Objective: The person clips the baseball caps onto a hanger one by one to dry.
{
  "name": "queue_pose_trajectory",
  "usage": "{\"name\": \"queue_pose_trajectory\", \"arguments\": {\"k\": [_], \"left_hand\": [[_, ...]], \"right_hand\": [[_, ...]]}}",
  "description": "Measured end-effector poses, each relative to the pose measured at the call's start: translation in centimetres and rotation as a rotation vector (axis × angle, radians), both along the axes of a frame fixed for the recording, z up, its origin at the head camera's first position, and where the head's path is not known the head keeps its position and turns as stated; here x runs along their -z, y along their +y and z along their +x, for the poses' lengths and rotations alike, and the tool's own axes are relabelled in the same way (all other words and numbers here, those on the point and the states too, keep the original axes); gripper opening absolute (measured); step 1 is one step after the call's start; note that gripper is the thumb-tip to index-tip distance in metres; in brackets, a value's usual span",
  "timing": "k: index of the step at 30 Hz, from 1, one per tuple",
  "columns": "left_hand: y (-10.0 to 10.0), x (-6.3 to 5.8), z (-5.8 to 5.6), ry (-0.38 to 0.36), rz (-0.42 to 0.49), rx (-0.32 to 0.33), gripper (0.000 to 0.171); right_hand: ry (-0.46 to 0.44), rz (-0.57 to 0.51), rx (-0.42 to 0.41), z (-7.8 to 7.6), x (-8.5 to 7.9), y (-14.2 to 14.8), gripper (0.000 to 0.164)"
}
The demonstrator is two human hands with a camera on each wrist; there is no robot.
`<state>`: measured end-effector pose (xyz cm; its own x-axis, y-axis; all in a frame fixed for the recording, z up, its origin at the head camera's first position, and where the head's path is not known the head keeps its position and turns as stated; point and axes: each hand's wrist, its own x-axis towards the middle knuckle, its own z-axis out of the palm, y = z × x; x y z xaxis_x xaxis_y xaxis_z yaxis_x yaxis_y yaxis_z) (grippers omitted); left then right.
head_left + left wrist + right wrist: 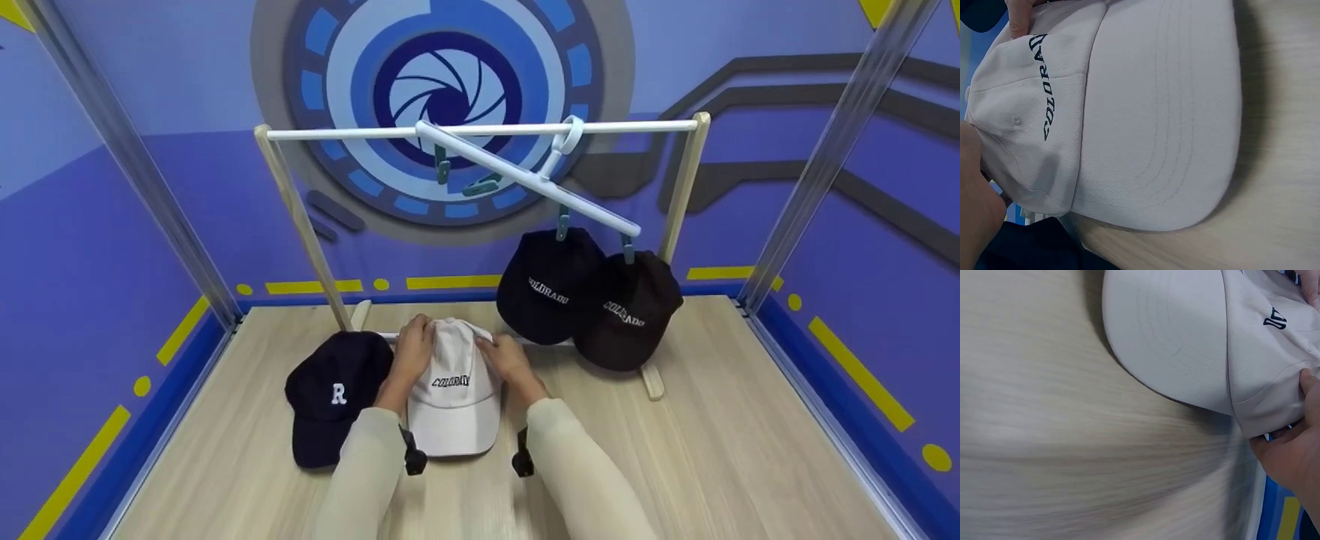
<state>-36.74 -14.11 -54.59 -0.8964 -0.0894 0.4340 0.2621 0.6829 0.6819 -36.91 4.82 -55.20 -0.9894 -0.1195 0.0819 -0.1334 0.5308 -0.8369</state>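
A white baseball cap [454, 412] with dark COLORADO lettering is held between both hands, its brim toward me. My left hand [412, 352] grips the left side of its crown. On the other side, the right hand [511, 361] pinches the crown, thumb in front and fingers behind, as the right wrist view shows on the cap [1185, 343]. In the left wrist view the cap's brim [1162, 112] fills the middle, while the left hand [979, 202] shows only in part. Left of the white cap lies a dark cap [330, 405] bearing a white R.
A rack with a white bar [337, 134] stands at the back. From it hangs a tilted white hanger [525, 178] with several green clips [481, 184]. A black cap [551, 289] and a dark brown cap [630, 315] hang from its lower right end.
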Motion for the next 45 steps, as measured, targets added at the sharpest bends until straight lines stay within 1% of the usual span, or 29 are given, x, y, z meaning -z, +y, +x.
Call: {"name": "queue_pose_trajectory", "arguments": {"k": [2,9,12,15,17,19,20,22,24,26,27,29,32,34,36,38,41,45], "left_hand": [[0.0,-0.1,0.0,0.004,0.008,0.006,0.014],[0.5,-0.6,0.4,0.015,0.026,0.011,0.014],[0.7,-0.8,0.4,0.033,0.032,0.027,0.014],[0.7,-0.9,0.5,0.037,0.042,0.045,0.014],[0.6,-0.8,0.6,0.037,0.051,0.053,0.014],[0.5,-0.8,0.7,0.038,0.067,0.066,0.013],[0.4,-0.8,0.7,0.042,0.068,0.071,0.013],[0.3,-0.7,0.7,0.048,0.071,0.085,0.013],[0.2,-0.8,0.7,0.053,0.074,0.099,0.014],[0.1,-0.9,0.8,0.058,0.075,0.097,0.014],[0.1,-0.9,0.8,0.061,0.078,0.093,0.014],[0.0,-1.0,0.9,0.067,0.085,0.083,0.014],[0.0,-1.2,1.1,0.071,0.105,0.081,0.014],[0.1,-1.4,1.1,0.078,0.115,0.094,0.015],[0.2,-1.4,1.2,0.087,0.114,0.103,0.015],[0.3,-1.4,1.3,0.095,0.104,0.103,0.016],[0.6,-1.6,1.4,0.097,0.093,0.095,0.016],[0.8,-1.9,1.4,0.093,0.081,0.087,0.017]], "right_hand": [[0.011,0.011,-0.010,0.1,0.0,0.0,0.040],[0.124,0.043,-0.086,0.4,0.4,0.0,0.035],[0.095,0.040,-0.117,0.4,0.4,0.0,0.033],[0.034,0.037,-0.133,0.5,0.2,0.1,0.032],[0.000,0.046,-0.128,0.6,0.0,0.3,0.031],[-0.011,0.050,-0.113,0.6,-0.2,0.4,0.031],[-0.002,0.039,-0.106,0.6,-0.3,0.5,0.030],[0.038,0.009,-0.101,0.6,-0.5,0.6,0.035],[0.103,-0.016,-0.116,0.5,-0.7,0.7,0.039],[0.155,-0.045,-0.145,0.5,-0.9,0.7,0.040],[0.165,-0.053,-0.157,0.5,-1.0,0.7,0.039],[0.157,-0.059,-0.178,0.7,-1.1,0.6,0.040],[0.099,-0.059,-0.200,0.9,-1.5,0.5,0.053],[0.082,-0.045,-0.219,1.0,-1.7,0.5,0.057],[0.082,-0.048,-0.236,1.1,-1.8,0.4,0.054],[0.098,-0.065,-0.250,1.0,-1.9,0.5,0.045],[0.093,-0.121,-0.256,0.9,-2.0,0.6,0.033],[0.095,-0.190,-0.263,0.8,-2.0,0.8,0.026]]}}
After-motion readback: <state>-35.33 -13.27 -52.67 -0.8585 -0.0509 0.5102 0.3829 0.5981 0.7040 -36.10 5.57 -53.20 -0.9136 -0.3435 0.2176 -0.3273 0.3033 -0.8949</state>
